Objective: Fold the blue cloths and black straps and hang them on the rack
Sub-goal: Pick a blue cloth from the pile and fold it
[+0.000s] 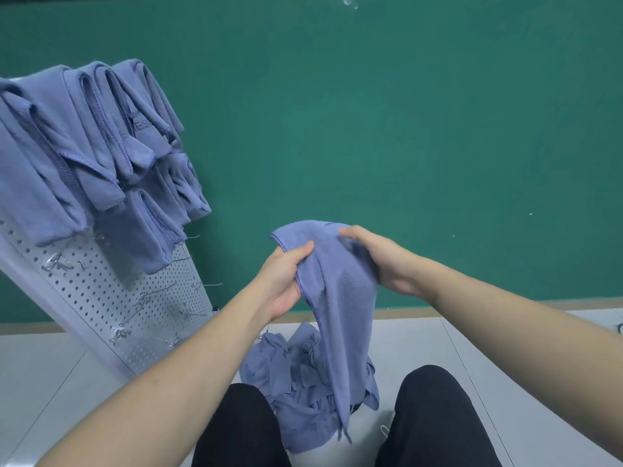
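A blue cloth [337,298] hangs in front of me, held up by both hands. My left hand [286,278] pinches its hemmed left edge between thumb and fingers. My right hand [377,257] grips its upper right part from above. The cloth's lower end trails down onto a crumpled pile of blue cloths [296,382] on the floor between my knees. At the left stands a white perforated rack [111,308] with several folded blue cloths [84,156] hung over its upper hooks. No black strap shows.
Bare metal hooks [145,298] stick out of the rack's lower half. A green wall [404,129] is behind. The floor is light grey tile [505,348]. My knees in black trousers [435,416] are at the bottom.
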